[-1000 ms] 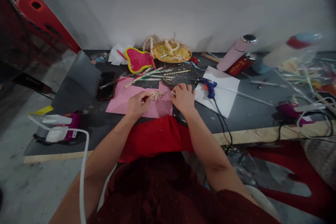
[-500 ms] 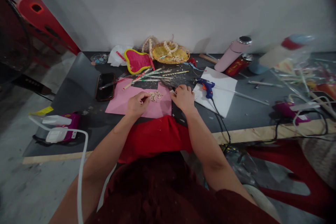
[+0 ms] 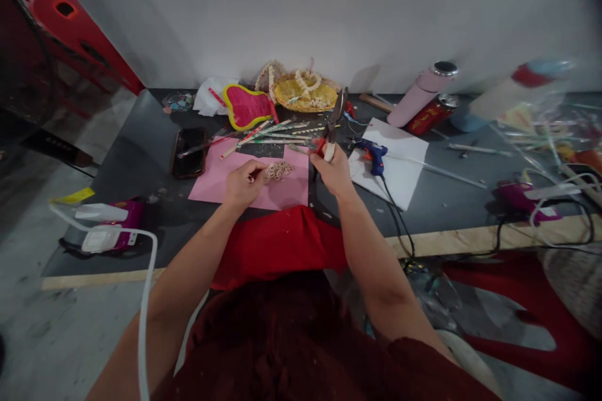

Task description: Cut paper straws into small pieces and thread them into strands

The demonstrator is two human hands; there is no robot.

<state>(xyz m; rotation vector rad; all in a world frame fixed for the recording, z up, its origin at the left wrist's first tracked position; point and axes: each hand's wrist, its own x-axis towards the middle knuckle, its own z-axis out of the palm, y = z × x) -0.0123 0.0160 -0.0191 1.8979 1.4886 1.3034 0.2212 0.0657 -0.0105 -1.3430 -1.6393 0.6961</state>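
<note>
My right hand [image 3: 332, 169] is closed around a pair of shears [image 3: 335, 116] with dark metal jaws and red and white handles. Its jaws point up and away from me, over the table. My left hand [image 3: 244, 183] is pinched at the left side of a small pile of pale beige bits [image 3: 279, 170]. What its fingertips hold, if anything, is too small to make out. Under the pile lies a pink sheet [image 3: 286, 195]. Several thin patterned strips or sticks [image 3: 277, 136] are scattered just behind it.
A blue glue gun [image 3: 374, 155] rests on white paper [image 3: 407, 169] at the right. Behind stand a yellow basket [image 3: 286, 103], a pink flask [image 3: 421, 97] and a red can [image 3: 430, 114]. A phone [image 3: 189, 153] and a purple power block [image 3: 126, 225] with a white cable are at left.
My right hand has picked up the shears from the table and raised them, jaws upward. My left hand has hardly moved and stays at the pile.
</note>
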